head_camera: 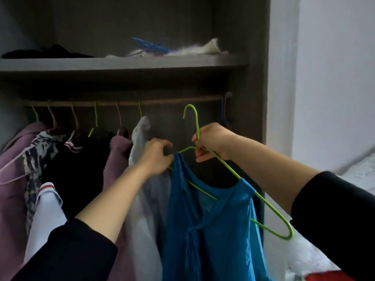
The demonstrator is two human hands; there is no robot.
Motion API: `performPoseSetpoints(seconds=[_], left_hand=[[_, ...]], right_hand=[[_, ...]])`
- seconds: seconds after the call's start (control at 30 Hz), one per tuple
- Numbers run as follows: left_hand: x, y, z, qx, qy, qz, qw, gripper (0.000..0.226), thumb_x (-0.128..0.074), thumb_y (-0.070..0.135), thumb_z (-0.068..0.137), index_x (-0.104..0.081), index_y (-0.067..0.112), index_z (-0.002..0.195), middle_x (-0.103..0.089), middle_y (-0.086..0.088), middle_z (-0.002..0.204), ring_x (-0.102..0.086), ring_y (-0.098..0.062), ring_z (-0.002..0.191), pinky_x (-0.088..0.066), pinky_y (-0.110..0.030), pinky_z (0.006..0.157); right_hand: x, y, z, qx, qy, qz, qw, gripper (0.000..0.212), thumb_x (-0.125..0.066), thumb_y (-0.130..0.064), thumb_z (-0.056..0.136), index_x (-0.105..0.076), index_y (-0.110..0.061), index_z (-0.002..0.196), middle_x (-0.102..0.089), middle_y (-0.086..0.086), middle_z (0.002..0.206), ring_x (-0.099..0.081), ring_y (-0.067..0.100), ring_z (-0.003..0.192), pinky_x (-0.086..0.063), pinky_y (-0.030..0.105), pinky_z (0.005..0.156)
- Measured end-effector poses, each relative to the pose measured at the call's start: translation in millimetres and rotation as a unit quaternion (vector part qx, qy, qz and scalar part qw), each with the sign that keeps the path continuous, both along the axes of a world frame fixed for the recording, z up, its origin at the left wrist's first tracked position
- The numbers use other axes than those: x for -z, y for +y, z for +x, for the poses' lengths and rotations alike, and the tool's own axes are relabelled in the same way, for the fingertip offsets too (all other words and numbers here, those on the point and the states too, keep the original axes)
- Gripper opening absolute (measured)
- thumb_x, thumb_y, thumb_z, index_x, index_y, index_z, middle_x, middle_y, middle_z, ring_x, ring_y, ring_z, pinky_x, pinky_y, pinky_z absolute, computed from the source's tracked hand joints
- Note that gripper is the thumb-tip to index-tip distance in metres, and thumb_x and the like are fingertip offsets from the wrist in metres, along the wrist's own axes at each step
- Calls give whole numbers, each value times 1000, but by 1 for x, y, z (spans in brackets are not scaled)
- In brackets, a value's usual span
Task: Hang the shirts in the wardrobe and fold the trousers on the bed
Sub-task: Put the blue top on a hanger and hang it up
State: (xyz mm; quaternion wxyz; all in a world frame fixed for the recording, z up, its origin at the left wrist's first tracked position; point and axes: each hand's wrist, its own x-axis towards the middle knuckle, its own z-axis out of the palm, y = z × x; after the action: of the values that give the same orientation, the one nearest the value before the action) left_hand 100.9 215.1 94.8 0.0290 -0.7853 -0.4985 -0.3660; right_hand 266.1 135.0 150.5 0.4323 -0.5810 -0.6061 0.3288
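A blue sleeveless shirt (211, 224) hangs on a green wire hanger (269, 218) in front of the open wardrobe. My right hand (211, 141) grips the hanger at its neck, just under the hook, which sits below the wooden rail (172, 100) and clear of it. My left hand (157, 156) pinches the shirt's left shoulder strap where it meets the hanger's left arm. The hanger tilts down to the right, and its right end sticks out past the shirt.
Several garments hang on the rail at the left: a white one (142, 179), mauve, black and patterned ones. The shelf (121, 62) above holds dark cloth, blue hangers (151, 46) and white fluff. A white wall (334, 78) and the bed's edge (357, 169) lie right.
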Motion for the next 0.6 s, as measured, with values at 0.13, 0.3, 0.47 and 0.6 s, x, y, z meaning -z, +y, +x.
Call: performPoseSetpoints(seconds=[0.13, 0.3, 0.47, 0.6], left_hand=[[-25, 53, -30, -11, 45, 48, 998, 40, -64, 21, 82, -63, 15, 121, -55, -9, 131, -45, -26, 125, -33, -32, 107], [-56, 117, -62, -32, 42, 76, 996, 48, -63, 25, 84, -52, 19, 130, -46, -13, 133, -36, -31, 127, -34, -35, 102], [-84, 166, -72, -36, 41, 146, 988, 71, -63, 23, 81, -31, 14, 145, -30, -13, 149, -25, -32, 137, -33, -43, 107], [-98, 198, -71, -31, 99, 185, 977, 74, -62, 24, 82, -28, 17, 147, -30, -7, 152, -22, -27, 140, -19, -38, 114]], right_hand=[[-5, 61, -25, 43, 19, 18, 999, 15, -45, -2, 97, -56, 3, 106, -56, 16, 70, -58, 22, 59, -59, 37, 62], [-22, 128, -47, 102, -29, 73, 992, 18, -45, -4, 94, -61, 0, 103, -60, 15, 70, -62, 23, 60, -60, 40, 61], [-40, 177, -60, 123, -63, 120, 983, 20, -50, -12, 94, -59, -6, 111, -66, 15, 93, -67, 22, 77, -60, 35, 69], [-52, 209, -73, 134, -73, 143, 978, 23, -51, -13, 92, -63, -2, 109, -67, 19, 104, -68, 29, 92, -58, 44, 81]])
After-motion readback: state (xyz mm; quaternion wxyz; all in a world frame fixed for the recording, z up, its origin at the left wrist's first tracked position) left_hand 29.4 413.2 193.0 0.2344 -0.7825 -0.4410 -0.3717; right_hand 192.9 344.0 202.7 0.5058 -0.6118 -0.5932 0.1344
